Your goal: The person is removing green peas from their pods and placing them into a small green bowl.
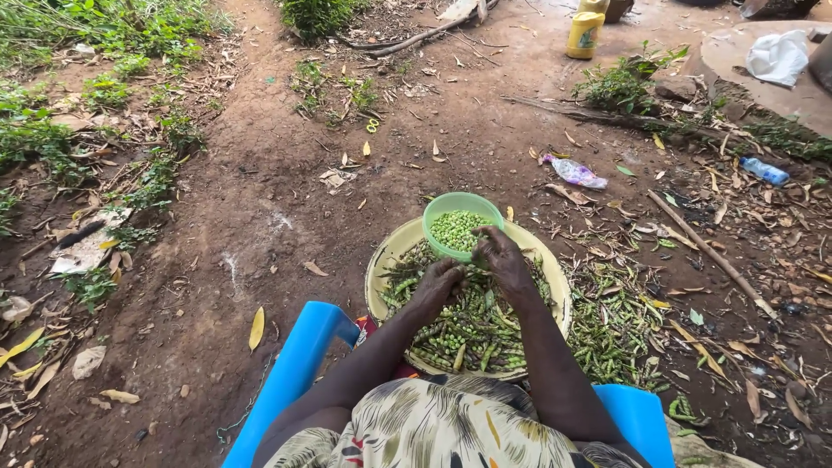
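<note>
On bare dirt, both hands (472, 273) work pea pods (468, 334) beside a green bowl (459, 224).

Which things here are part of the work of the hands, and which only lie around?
In use: left hand, right hand, pea pods, tray, green bowl, empty pods.
Lying about: yellow jug, plastic bottle, stick.

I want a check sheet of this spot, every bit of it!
Surface: bare reddish dirt ground with dry leaves.
Job's things: wide yellow round tray heaped with green pods; small green plastic bowl of shelled green peas on it.
Clutter: empty pods pile on the ground; yellow plastic jug; blue bottle.
Grippers: left hand on pods; right hand at the bowl's rim.
Cables: nothing seen.
Surroundings: blue plastic chair, weeds.
</note>
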